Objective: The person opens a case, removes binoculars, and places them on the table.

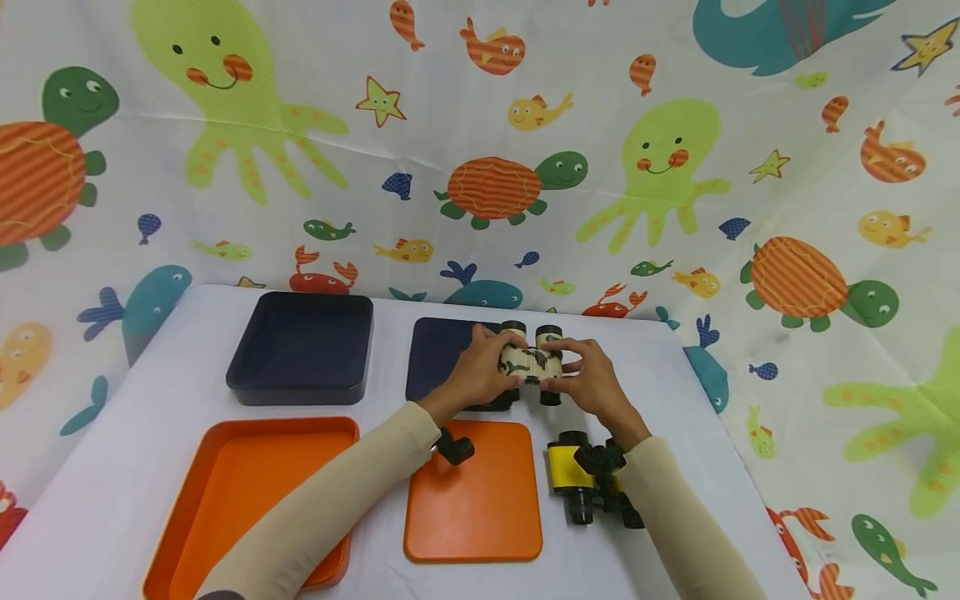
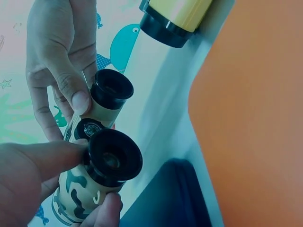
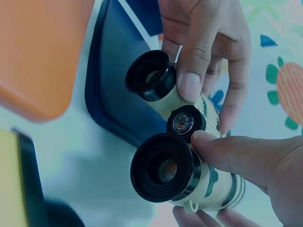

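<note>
Both hands hold a pair of cream binoculars with a camouflage pattern (image 1: 531, 363) above the right edge of a flat navy tray or lid (image 1: 435, 354). On the left barrel lies my left hand (image 1: 478, 368), its thumb by the black eyepiece and its fingers curled round the side. My right hand (image 1: 596, 385) grips the other barrel the same way. In the right wrist view the eyepieces face the camera, and a small compass-like dial (image 3: 182, 122) sits between them. A black and yellow pair of binoculars (image 1: 570, 465) lies nearer, partly hidden by my right forearm.
A deep navy box (image 1: 296, 393) stands at the back left. In front of it is an orange tray (image 1: 279, 423), partly covered by my left forearm. A flat orange lid or tray (image 1: 472, 521) lies mid-table. Behind the white table hangs a sea-animal curtain (image 1: 480, 83).
</note>
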`<state>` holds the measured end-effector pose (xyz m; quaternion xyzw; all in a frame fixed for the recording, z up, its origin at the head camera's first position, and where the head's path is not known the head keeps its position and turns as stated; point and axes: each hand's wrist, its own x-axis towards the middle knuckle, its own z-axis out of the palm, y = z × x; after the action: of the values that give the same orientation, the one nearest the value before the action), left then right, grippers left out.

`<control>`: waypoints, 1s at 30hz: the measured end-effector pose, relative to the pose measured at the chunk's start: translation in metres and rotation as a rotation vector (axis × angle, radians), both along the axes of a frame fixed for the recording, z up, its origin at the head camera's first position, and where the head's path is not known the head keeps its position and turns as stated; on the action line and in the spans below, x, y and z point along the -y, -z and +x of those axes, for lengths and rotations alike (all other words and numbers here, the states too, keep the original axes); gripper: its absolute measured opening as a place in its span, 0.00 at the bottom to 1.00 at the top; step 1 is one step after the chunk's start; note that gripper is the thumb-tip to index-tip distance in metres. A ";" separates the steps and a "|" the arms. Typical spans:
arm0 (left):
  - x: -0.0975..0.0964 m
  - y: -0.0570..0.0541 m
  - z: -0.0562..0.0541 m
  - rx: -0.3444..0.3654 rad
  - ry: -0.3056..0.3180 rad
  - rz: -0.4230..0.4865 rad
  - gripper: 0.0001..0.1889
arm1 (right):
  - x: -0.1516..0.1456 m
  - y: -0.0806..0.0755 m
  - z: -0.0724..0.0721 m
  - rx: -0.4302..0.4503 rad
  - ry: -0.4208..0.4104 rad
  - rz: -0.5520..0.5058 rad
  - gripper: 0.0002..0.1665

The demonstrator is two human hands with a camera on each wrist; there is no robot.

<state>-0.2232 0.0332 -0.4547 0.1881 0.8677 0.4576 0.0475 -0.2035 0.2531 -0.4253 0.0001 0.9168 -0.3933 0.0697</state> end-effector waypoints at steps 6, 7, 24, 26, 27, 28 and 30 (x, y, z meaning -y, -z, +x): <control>-0.012 0.005 -0.001 0.032 0.001 -0.004 0.26 | -0.011 0.004 -0.001 0.012 0.002 0.026 0.36; -0.014 0.006 -0.001 0.035 0.001 -0.004 0.26 | -0.013 0.004 -0.001 0.013 0.003 0.029 0.36; -0.048 0.007 -0.006 0.047 0.038 -0.012 0.26 | -0.047 0.008 -0.004 0.049 0.019 0.031 0.36; -0.053 0.008 -0.008 0.051 0.041 -0.025 0.26 | -0.051 0.009 -0.005 0.059 0.022 0.028 0.35; -0.055 0.009 -0.008 0.054 0.043 -0.029 0.26 | -0.053 0.009 -0.005 0.065 0.022 0.028 0.35; -0.057 0.010 -0.008 0.055 0.042 -0.036 0.26 | -0.054 0.010 -0.006 0.071 0.022 0.027 0.35; -0.061 0.011 -0.009 0.057 0.040 -0.042 0.25 | -0.057 0.011 -0.007 0.082 0.022 0.027 0.35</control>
<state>-0.2319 0.0938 -0.4653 0.1911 0.8715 0.4435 0.0851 -0.2109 0.3100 -0.4361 0.0271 0.9183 -0.3813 0.1032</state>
